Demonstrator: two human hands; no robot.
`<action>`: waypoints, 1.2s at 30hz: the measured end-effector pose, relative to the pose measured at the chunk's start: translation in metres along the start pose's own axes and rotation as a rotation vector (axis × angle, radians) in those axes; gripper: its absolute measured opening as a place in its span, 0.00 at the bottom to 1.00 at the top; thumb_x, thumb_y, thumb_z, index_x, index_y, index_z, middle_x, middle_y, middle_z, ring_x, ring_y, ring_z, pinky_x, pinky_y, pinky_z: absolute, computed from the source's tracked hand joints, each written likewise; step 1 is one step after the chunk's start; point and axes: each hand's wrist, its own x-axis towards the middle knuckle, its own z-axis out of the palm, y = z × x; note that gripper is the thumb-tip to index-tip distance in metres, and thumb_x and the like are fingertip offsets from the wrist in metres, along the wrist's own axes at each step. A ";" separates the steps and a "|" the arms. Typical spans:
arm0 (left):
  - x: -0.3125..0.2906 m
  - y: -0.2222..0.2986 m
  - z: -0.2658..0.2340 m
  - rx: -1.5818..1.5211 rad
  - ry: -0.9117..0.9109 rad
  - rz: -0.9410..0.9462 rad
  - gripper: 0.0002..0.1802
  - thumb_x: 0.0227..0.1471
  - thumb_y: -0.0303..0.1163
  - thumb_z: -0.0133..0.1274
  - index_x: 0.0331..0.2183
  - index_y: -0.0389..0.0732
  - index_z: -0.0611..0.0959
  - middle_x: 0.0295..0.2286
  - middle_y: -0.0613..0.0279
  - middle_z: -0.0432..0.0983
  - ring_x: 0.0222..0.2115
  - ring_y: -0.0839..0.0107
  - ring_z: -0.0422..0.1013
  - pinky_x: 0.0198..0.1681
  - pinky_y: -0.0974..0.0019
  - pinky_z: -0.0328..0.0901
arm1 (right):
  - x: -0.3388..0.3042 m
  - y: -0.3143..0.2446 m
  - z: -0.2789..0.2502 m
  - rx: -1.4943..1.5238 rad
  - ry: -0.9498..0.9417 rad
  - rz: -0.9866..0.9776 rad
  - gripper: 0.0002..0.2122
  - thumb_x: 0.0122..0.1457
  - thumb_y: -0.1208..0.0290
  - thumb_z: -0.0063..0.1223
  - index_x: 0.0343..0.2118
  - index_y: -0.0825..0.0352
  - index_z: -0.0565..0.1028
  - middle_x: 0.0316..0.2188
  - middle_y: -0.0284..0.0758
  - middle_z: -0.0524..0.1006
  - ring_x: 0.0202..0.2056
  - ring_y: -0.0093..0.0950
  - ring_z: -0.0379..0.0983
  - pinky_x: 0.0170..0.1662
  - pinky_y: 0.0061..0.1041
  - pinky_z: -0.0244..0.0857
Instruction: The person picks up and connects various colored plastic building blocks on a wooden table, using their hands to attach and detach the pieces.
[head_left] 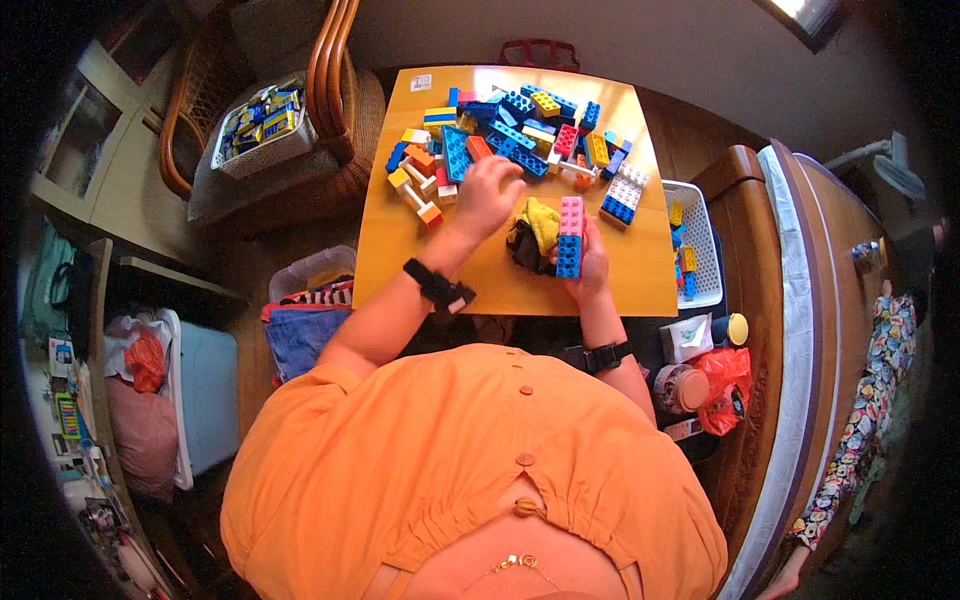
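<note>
My right hand (595,262) is wrapped round the side of a pink-and-blue toy brick stack (570,235), held upright near the table's front. Right beside the stack lies a crumpled yellow-and-black cloth (541,222). My left hand (487,197) hovers at the near edge of the brick pile with fingers apart and nothing visible in them. Just beyond its fingers are an orange-red brick (478,148) and a long blue brick (455,152). A white-and-blue brick block (624,195) stands at the table's right side.
Loose bricks in several colours cover the far half of the wooden table (420,290). A white basket (708,285) with bricks stands against its right side. At the left, a wicker chair (335,80) bears a white basket (290,148) of yellow-and-blue packets.
</note>
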 end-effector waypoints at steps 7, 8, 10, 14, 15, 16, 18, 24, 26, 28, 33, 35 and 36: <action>0.003 -0.039 0.013 0.261 -0.087 -0.118 0.26 0.48 0.33 0.62 0.50 0.43 0.78 0.48 0.51 0.72 0.51 0.49 0.68 0.56 0.53 0.63 | 0.016 -0.019 -0.020 -0.716 0.141 -0.322 0.29 0.54 0.57 0.66 0.55 0.67 0.71 0.40 0.39 0.79 0.39 0.32 0.78 0.43 0.28 0.73; 0.002 -0.040 0.014 0.217 -0.122 -0.131 0.28 0.47 0.32 0.62 0.52 0.43 0.76 0.48 0.51 0.72 0.51 0.48 0.68 0.56 0.52 0.63 | 0.011 -0.026 -0.020 -1.003 0.220 -0.338 0.31 0.50 0.60 0.69 0.55 0.69 0.71 0.43 0.41 0.79 0.43 0.34 0.78 0.47 0.30 0.71; 0.004 -0.045 0.014 0.191 -0.149 -0.145 0.29 0.48 0.30 0.61 0.54 0.43 0.75 0.49 0.50 0.72 0.51 0.48 0.68 0.56 0.53 0.63 | 0.018 -0.024 -0.030 -1.172 0.217 -0.459 0.31 0.48 0.57 0.69 0.53 0.68 0.73 0.44 0.45 0.78 0.44 0.41 0.76 0.50 0.35 0.69; -0.004 -0.038 0.009 -0.006 -0.119 -0.185 0.30 0.50 0.25 0.56 0.57 0.41 0.73 0.48 0.51 0.73 0.49 0.52 0.71 0.53 0.56 0.67 | 0.011 -0.035 -0.026 -1.699 0.231 -0.611 0.29 0.48 0.53 0.67 0.52 0.62 0.76 0.42 0.45 0.77 0.47 0.46 0.70 0.53 0.41 0.65; -0.007 -0.037 0.008 -0.008 -0.122 -0.186 0.30 0.50 0.25 0.56 0.57 0.41 0.73 0.48 0.51 0.73 0.49 0.52 0.71 0.53 0.56 0.67 | 0.014 -0.039 -0.028 -1.722 0.210 -0.645 0.27 0.49 0.54 0.67 0.50 0.63 0.77 0.43 0.45 0.77 0.47 0.45 0.70 0.53 0.41 0.65; -0.013 -0.038 0.006 -0.391 -0.154 -0.349 0.29 0.53 0.24 0.54 0.58 0.39 0.72 0.49 0.52 0.73 0.49 0.57 0.71 0.51 0.59 0.68 | 0.013 -0.040 -0.023 -1.743 0.179 -0.675 0.26 0.49 0.55 0.67 0.49 0.64 0.78 0.44 0.44 0.77 0.47 0.44 0.71 0.53 0.41 0.65; -0.029 -0.039 0.004 -0.775 -0.174 -0.515 0.28 0.55 0.23 0.51 0.59 0.38 0.70 0.49 0.54 0.74 0.49 0.63 0.72 0.50 0.61 0.69 | 0.011 -0.041 -0.011 -1.719 0.218 -0.808 0.24 0.50 0.57 0.67 0.48 0.65 0.78 0.44 0.44 0.77 0.47 0.43 0.71 0.52 0.41 0.65; -0.055 -0.029 -0.007 -1.576 -0.182 -0.832 0.25 0.60 0.24 0.45 0.59 0.37 0.68 0.45 0.56 0.77 0.37 0.71 0.77 0.41 0.68 0.73 | -0.002 -0.021 0.051 -1.581 0.062 -0.938 0.19 0.53 0.61 0.65 0.43 0.69 0.79 0.41 0.44 0.79 0.45 0.43 0.73 0.50 0.40 0.67; -0.055 -0.027 -0.007 -1.601 -0.142 -0.858 0.24 0.62 0.26 0.44 0.59 0.38 0.68 0.43 0.57 0.79 0.33 0.73 0.77 0.36 0.71 0.73 | -0.003 -0.010 0.060 -1.662 -0.009 -0.587 0.19 0.53 0.61 0.64 0.42 0.70 0.79 0.38 0.46 0.80 0.41 0.43 0.75 0.48 0.39 0.68; -0.057 -0.027 -0.009 -1.644 -0.173 -0.781 0.24 0.63 0.28 0.42 0.60 0.38 0.69 0.45 0.56 0.78 0.33 0.73 0.77 0.36 0.71 0.75 | 0.004 -0.009 0.056 -1.707 -0.053 -0.581 0.19 0.53 0.61 0.64 0.41 0.70 0.79 0.37 0.47 0.80 0.39 0.44 0.75 0.46 0.38 0.68; -0.058 -0.027 -0.007 -1.608 -0.066 -0.897 0.22 0.65 0.32 0.42 0.58 0.41 0.72 0.42 0.60 0.79 0.31 0.75 0.77 0.31 0.73 0.74 | 0.010 -0.011 0.085 -1.215 0.015 -0.540 0.12 0.54 0.66 0.64 0.37 0.69 0.79 0.34 0.42 0.79 0.39 0.39 0.74 0.44 0.34 0.66; -0.060 -0.030 -0.003 -1.559 -0.054 -0.942 0.19 0.65 0.35 0.44 0.54 0.41 0.76 0.38 0.64 0.80 0.35 0.74 0.76 0.36 0.69 0.71 | 0.018 -0.006 0.099 -1.166 0.085 -0.871 0.09 0.54 0.70 0.64 0.36 0.68 0.79 0.34 0.40 0.79 0.40 0.39 0.73 0.45 0.33 0.65; -0.061 -0.033 0.001 -1.562 -0.056 -0.944 0.19 0.65 0.35 0.44 0.54 0.41 0.76 0.38 0.64 0.80 0.35 0.74 0.76 0.36 0.69 0.71 | 0.023 -0.004 0.105 -1.213 0.072 -0.929 0.10 0.54 0.70 0.64 0.37 0.67 0.79 0.37 0.40 0.78 0.41 0.41 0.73 0.47 0.33 0.65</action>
